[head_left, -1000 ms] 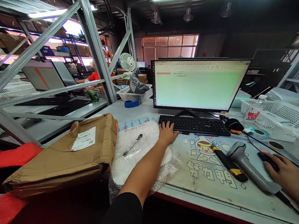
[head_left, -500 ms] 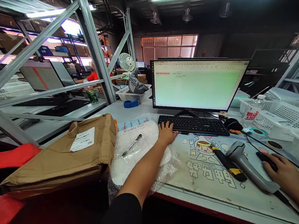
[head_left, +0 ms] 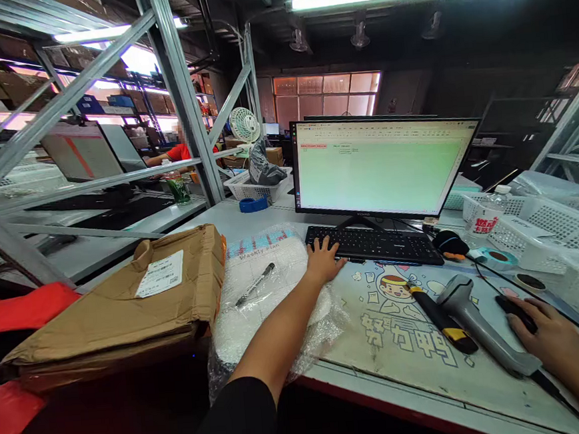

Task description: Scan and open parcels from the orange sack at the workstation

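Observation:
My left hand (head_left: 323, 261) rests with fingers spread on the left end of a black keyboard (head_left: 386, 244). Below the wrist lies a bubble-wrapped white planner pad (head_left: 239, 281) printed "Weekly Plan", with a black marker (head_left: 255, 284) on top. My right hand (head_left: 549, 330) is curled over a black computer mouse (head_left: 516, 313) on the desk mat (head_left: 380, 350). Beside it lie a grey barcode scanner (head_left: 483, 329) and a yellow-and-black utility knife (head_left: 442, 318). A lit monitor (head_left: 381, 170) behind the keyboard shows a mostly blank greenish sheet.
An opened cardboard box (head_left: 121, 310) with a white label sits at the left. White plastic baskets (head_left: 565, 215), a bottle (head_left: 489, 211) and tape rolls (head_left: 496, 255) line the right. Metal shelf posts (head_left: 180, 98) rise behind the box; another person's red sleeve (head_left: 179, 150) shows beyond them.
The view has shifted very slightly. Both hands stay where they were, on the keyboard and on the mouse.

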`<move>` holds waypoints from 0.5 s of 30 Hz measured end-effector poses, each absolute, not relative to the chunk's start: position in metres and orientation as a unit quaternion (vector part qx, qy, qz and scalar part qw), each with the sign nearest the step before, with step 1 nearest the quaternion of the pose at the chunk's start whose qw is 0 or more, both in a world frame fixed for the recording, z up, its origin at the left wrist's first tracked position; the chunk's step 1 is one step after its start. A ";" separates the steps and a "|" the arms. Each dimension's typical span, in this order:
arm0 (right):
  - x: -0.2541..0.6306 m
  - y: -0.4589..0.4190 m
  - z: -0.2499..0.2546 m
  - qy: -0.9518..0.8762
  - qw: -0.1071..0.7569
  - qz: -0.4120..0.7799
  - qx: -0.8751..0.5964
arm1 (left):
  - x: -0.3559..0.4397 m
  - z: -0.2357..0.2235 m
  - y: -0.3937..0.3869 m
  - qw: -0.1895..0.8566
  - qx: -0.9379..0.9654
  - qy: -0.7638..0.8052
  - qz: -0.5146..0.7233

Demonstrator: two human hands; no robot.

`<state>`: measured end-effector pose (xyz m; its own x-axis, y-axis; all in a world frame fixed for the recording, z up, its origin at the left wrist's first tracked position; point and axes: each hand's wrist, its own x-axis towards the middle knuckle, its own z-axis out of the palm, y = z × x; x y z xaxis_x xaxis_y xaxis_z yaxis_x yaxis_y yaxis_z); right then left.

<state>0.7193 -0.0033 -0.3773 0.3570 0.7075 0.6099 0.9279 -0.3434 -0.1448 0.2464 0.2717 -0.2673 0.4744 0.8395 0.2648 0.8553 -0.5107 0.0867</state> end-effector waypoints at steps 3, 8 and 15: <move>0.719 -0.003 -0.378 -0.527 0.250 -0.204 -0.786 | 0.246 -0.268 0.271 0.031 -0.858 -0.493 -0.140; 0.717 -0.004 -0.379 -0.523 0.254 -0.209 -0.786 | 0.246 -0.269 0.270 0.031 -0.856 -0.492 -0.155; 0.723 0.000 -0.384 -0.529 0.269 -0.212 -0.776 | 0.245 -0.268 0.268 0.028 -0.854 -0.493 -0.162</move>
